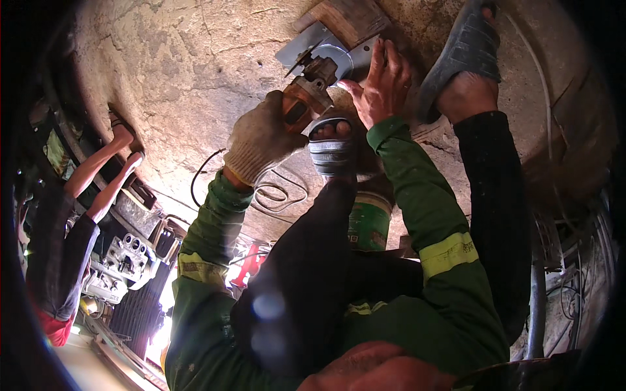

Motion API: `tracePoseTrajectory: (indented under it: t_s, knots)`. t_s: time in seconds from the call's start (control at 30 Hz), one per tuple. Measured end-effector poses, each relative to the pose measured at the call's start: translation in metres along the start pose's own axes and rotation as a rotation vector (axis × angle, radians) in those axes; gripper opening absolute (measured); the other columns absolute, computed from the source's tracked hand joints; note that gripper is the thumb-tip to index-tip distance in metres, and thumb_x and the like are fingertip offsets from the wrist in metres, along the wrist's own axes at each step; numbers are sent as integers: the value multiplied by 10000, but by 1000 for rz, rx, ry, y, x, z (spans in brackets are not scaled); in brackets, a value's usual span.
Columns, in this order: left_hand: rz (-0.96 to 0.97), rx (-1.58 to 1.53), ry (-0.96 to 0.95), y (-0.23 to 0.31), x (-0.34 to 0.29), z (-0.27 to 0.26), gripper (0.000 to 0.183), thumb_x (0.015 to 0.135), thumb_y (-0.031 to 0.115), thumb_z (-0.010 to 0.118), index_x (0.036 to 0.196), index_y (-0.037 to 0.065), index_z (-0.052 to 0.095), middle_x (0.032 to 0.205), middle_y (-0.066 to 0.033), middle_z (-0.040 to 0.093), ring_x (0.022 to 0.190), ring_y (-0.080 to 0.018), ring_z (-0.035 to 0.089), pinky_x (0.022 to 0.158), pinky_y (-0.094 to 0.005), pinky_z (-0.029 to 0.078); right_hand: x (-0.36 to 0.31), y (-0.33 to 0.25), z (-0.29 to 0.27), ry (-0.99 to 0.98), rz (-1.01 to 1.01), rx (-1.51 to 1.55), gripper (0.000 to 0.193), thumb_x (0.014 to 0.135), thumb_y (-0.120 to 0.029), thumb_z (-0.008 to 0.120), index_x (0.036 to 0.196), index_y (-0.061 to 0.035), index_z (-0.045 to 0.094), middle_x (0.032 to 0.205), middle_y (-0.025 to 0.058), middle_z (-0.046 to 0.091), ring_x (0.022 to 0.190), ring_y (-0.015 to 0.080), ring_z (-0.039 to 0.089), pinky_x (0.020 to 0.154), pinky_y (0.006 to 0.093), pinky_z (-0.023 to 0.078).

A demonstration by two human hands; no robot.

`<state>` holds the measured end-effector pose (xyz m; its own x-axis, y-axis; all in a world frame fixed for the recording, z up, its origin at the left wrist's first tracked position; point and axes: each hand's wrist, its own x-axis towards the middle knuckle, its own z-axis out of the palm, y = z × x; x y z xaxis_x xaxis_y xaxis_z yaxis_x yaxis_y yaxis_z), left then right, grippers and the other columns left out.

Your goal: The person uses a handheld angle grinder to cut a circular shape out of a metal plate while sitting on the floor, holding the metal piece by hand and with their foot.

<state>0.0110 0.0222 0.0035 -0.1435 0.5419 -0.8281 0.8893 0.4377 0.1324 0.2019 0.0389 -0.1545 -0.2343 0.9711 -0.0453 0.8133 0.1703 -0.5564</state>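
Observation:
My left hand [261, 140], in a pale knitted glove, grips an orange and dark angle grinder [306, 101]. The grinder's thin disc [302, 60] stands on edge over a flat grey metal plate [295, 53]. A curved line runs across that plate around the grinder's head. Bare and with its fingers stretched out, my right hand [381, 88] lies at the plate's right end, its thumb near the curve. Whether the disc touches the metal I cannot tell. Against the plate's far side sits a brown wooden block [349, 19].
My sandalled feet flank my right hand, one sandal [332, 153] just below the grinder. A cord [280, 195] loops on the rough floor [163, 78]. A green bucket [368, 225] stands near my legs. At left are another person's legs [98, 182] and a metal engine part [127, 264].

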Motion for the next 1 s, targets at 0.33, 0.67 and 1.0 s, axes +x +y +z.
tracePoseTrajectory:
  t_s: [0.33,0.67,1.0]
  knots:
    - [22,18,8,0,3,0,696,675,365,853,1176,23,512,943,-249,706,911,-438,699,767,-513,562,-1,-1,1,-5,28,-13,1139,626,-472,903,1534,-69,347,1538,123,336,1324,376,364,1086,531,355]
    - [29,1,20,1,4,0,687,673,370,852,1158,10,525,933,-246,704,900,-438,698,761,-508,558,1,-4,-4,0,23,-50,1104,614,-453,910,1500,-55,384,1494,148,383,1311,369,379,1104,497,369]
    - [36,-1,18,3,7,-1,703,679,421,859,1143,8,531,939,-246,704,887,-427,705,758,-495,564,0,-5,-2,-17,43,-35,1079,650,-443,905,1507,-53,378,1499,139,368,1314,367,361,1122,496,339]
